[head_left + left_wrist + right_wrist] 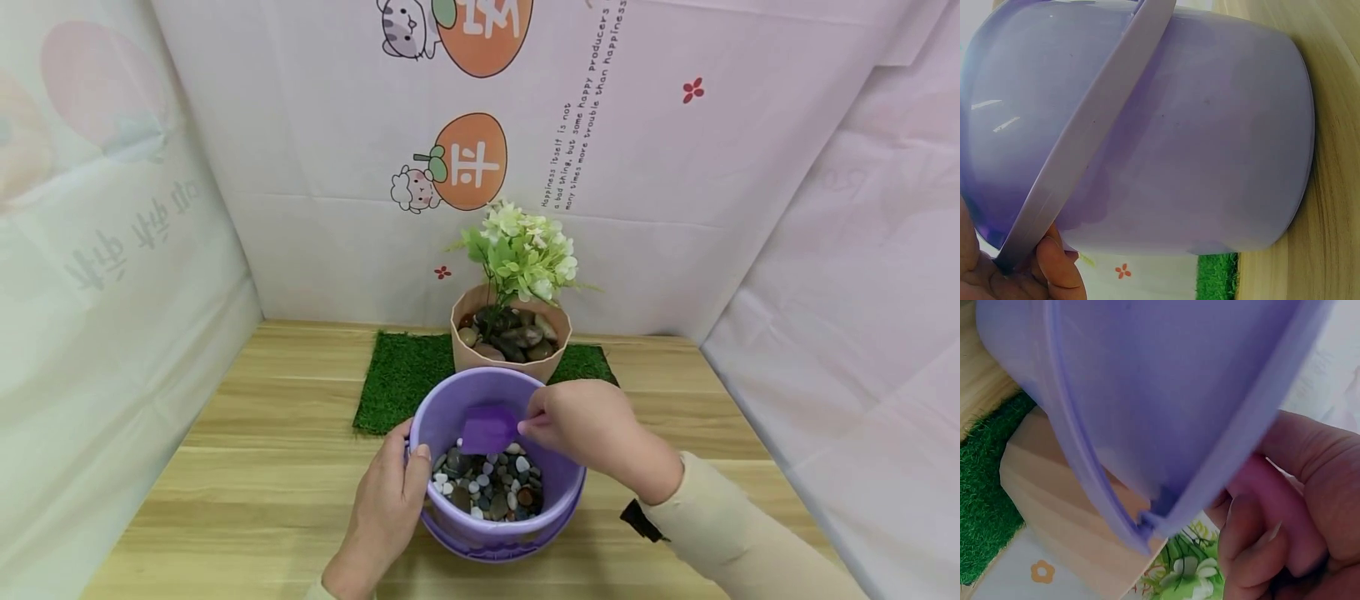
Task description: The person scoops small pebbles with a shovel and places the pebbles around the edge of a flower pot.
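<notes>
A purple bucket [433,417] stands on the table with pebbles [491,483] over its bottom. My left hand [384,496] grips its left rim, thumb on top and fingers outside. In the left wrist view, those fingers are beside the bucket's lowered carrying handle [1091,125]. My right hand [588,425] holds a small purple shovel [486,430] above the bucket's right side. Its blade is inside the bucket, over the pebbles; whether it touches them I cannot tell. In the right wrist view, curled fingers wrap the shovel's pinkish handle [1279,500], partly hidden behind the rim.
Right behind the bucket, a beige pot [472,357] holds stones and a plant with pale green-white flowers [528,254]. It stands on a green turf mat [405,379]. Printed white cloth [315,150] walls the wooden table [262,467] at the back and sides.
</notes>
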A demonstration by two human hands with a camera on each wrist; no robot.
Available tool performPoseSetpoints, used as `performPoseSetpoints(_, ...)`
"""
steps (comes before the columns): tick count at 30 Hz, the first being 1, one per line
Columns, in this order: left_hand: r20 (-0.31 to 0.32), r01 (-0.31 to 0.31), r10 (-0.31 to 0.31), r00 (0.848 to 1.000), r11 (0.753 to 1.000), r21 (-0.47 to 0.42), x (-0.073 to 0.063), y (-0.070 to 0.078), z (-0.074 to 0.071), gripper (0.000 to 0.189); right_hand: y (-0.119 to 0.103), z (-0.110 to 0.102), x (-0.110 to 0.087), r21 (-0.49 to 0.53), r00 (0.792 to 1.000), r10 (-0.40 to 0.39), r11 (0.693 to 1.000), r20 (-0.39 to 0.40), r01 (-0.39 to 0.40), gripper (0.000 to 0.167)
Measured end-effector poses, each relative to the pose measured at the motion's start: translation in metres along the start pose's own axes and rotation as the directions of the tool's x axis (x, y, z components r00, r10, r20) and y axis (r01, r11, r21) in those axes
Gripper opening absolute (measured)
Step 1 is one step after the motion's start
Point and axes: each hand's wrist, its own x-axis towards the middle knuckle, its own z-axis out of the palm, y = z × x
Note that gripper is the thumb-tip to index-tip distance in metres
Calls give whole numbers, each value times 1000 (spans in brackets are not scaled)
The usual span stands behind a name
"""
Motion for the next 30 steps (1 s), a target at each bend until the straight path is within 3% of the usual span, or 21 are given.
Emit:
performPoseSetpoints(15,-9,-1,1,1000,1000,1,1,0,1,43,-14,14,-1,-184,999,-38,982,-37,31,48)
performPoseSetpoints(21,-5,4,-4,1000,1000,-1,1,1,0,44,-20,21,-3,-262,994,-76,963,-74,54,50)
performPoseSetpoints(24,-11,1,-1,1000,1000,1,1,1,0,43,-22,26,-4,-304,988,-106,950,-116,67,50)
performPoseSetpoints(30,-12,0,0,1000,1000,3,1,2,0,42,-27,38,-5,-377,954,-181,923,-238,81,52)
